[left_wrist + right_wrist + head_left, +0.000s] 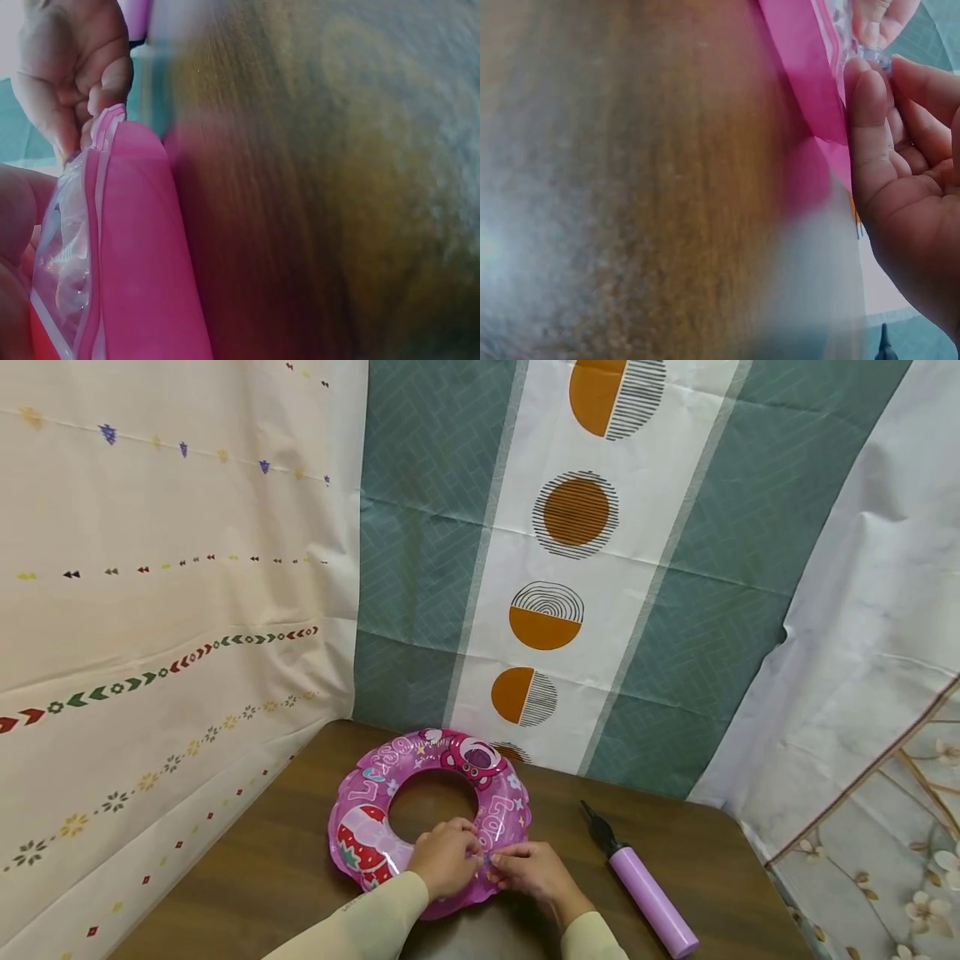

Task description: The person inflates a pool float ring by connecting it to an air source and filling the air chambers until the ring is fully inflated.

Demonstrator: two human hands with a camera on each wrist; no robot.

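A pink inflatable swim ring with strawberry and bear prints, puffed out, lies on the wooden table. My left hand reaches over its near side, fingers bent and pinching at the vinyl. From the right, my right hand meets it at the ring's near right edge. In the right wrist view, the thumb and fingers of that hand pinch around a small clear valve, with left fingertips right beside it. The left wrist view shows the ring's pink side and seam close up.
A hand pump with a purple barrel and black nozzle lies to the right of the ring. The brown table has patterned cloth hangings behind it and on both sides, the green and white one at the back.
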